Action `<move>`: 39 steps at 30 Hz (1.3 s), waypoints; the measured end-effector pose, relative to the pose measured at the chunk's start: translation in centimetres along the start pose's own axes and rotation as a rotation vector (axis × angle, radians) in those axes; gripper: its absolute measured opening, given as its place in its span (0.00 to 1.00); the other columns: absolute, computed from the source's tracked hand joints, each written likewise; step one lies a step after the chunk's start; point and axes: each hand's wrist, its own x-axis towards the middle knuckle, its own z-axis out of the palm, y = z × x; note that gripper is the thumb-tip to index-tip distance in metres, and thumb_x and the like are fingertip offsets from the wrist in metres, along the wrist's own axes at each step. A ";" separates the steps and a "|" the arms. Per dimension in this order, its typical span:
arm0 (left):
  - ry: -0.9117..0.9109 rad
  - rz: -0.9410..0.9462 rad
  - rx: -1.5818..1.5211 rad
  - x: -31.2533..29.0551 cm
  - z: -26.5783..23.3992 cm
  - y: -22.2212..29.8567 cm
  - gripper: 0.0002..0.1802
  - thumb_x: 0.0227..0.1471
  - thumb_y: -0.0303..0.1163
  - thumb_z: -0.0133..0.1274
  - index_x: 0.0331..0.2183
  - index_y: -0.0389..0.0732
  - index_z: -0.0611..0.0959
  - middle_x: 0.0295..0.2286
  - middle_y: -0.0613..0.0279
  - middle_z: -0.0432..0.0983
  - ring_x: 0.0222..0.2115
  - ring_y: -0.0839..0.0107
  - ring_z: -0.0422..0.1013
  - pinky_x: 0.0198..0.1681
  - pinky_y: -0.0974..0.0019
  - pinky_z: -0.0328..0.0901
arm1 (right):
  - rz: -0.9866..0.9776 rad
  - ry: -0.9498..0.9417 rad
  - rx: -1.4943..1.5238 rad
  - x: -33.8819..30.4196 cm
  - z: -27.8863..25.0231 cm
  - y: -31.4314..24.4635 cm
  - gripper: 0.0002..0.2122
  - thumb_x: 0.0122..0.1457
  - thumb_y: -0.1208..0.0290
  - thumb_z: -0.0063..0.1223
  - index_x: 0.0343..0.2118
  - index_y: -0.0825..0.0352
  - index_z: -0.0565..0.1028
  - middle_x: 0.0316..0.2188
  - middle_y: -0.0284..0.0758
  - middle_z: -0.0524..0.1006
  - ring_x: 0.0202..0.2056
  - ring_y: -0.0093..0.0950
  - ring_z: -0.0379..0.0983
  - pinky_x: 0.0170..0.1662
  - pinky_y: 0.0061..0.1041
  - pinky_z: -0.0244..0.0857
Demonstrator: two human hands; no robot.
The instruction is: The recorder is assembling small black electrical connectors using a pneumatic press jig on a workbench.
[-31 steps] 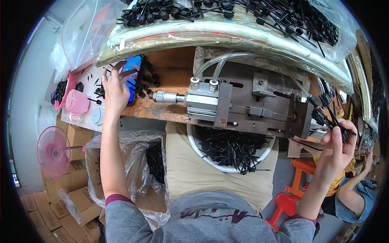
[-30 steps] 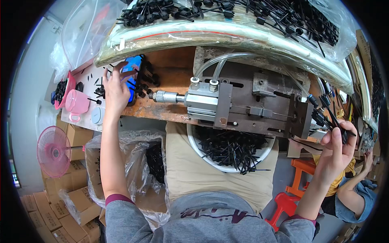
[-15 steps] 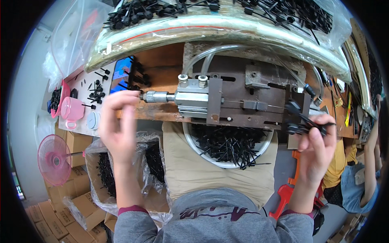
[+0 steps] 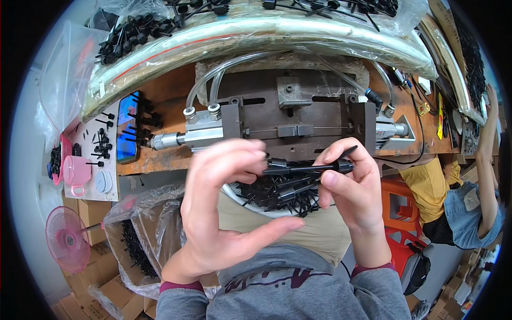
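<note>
A: Where are the black rod-like pieces (image 4: 285,171)?
B: In the right hand (image 4: 352,194), a small bunch. Thumb and fingers pinch them; they jut toward the left hand (image 4: 218,197), their ends near its fingertips.

A: State of the left hand?
B: Spread: fingers curve over, thumb stretched well away beneath them. Slight blur there; I cannot tell whether its fingertips touch the rod ends.

A: Directly between the hands?
B: Lower, behind the bunch, a white tub (image 4: 249,206) heaped with similar black parts, partly hidden by both hands.

A: Just beyond them?
B: A brown metal fixture (image 4: 256,109) on the wooden surface (image 4: 173,96). A silver cylinder (image 4: 202,130) stands past the left hand, with clear tubes (image 4: 229,61) looping from its top fittings. A second metal cylinder (image 4: 392,129) lies past the right hand, to its right.

A: Left of the left hand?
B: A phone (image 4: 128,125), its screen bluish, with black pieces lying on and beside it. Further left: a pink cup (image 4: 76,170) and a round white lid (image 4: 104,181). Nearer the body, a plastic-lined box (image 4: 160,234); further out, a pink fan (image 4: 68,239).

A: Farthest beyond both hands?
B: More black parts (image 4: 138,37) on a plastic-wrapped ledge (image 4: 266,29).

A: Right of the right hand?
B: An orange stool (image 4: 392,210) nearby; well apart, another person in a denim garment (image 4: 469,213), one arm reaching up.
</note>
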 end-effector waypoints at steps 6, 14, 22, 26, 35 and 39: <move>-0.115 0.063 0.186 -0.3 0.0 0.2 0.28 0.32 0.27 0.73 0.38 0.37 0.78 0.34 0.59 0.72 0.28 0.71 0.68 0.33 0.70 0.65 | -0.059 -0.008 -0.009 -0.3 -0.1 0.4 0.10 0.55 0.84 0.58 0.39 0.71 0.71 0.33 0.40 0.77 0.24 0.22 0.76 0.28 0.19 0.72; -0.116 0.031 0.090 -0.5 0.8 0.4 0.17 0.33 0.20 0.68 0.32 0.37 0.82 0.30 0.54 0.79 0.31 0.66 0.75 0.31 0.70 0.69 | -0.038 0.041 -0.014 -0.5 -0.2 0.3 0.09 0.56 0.82 0.57 0.39 0.70 0.70 0.33 0.40 0.78 0.22 0.19 0.73 0.25 0.16 0.67; -0.184 0.036 -0.108 -0.3 0.2 0.5 0.15 0.32 0.20 0.68 0.27 0.37 0.80 0.27 0.56 0.79 0.28 0.68 0.75 0.29 0.71 0.68 | -0.225 0.233 -0.016 -0.4 -0.8 -0.8 0.10 0.57 0.83 0.54 0.41 0.70 0.70 0.33 0.41 0.78 0.21 0.17 0.68 0.24 0.14 0.63; -0.059 -0.107 -0.137 -0.7 0.1 0.1 0.12 0.34 0.19 0.69 0.26 0.37 0.84 0.26 0.59 0.78 0.31 0.68 0.76 0.30 0.70 0.70 | -0.317 0.293 0.028 -0.7 -2.0 -1.1 0.10 0.59 0.81 0.51 0.43 0.70 0.69 0.36 0.42 0.77 0.21 0.18 0.68 0.24 0.15 0.62; -0.096 -0.065 0.102 -0.8 2.8 -2.2 0.19 0.38 0.15 0.64 0.37 0.32 0.84 0.50 0.45 0.72 0.37 0.68 0.77 0.38 0.70 0.75 | -0.569 0.364 -0.142 -0.5 -2.8 -1.3 0.11 0.60 0.79 0.52 0.45 0.70 0.69 0.37 0.44 0.77 0.24 0.21 0.70 0.27 0.17 0.65; -0.068 0.142 0.289 -1.2 4.9 -4.7 0.15 0.34 0.20 0.65 0.31 0.33 0.82 0.46 0.51 0.77 0.28 0.65 0.75 0.33 0.68 0.70 | -0.791 0.322 -0.374 0.3 -3.2 -2.3 0.11 0.61 0.80 0.52 0.46 0.71 0.70 0.39 0.46 0.77 0.27 0.22 0.71 0.30 0.18 0.66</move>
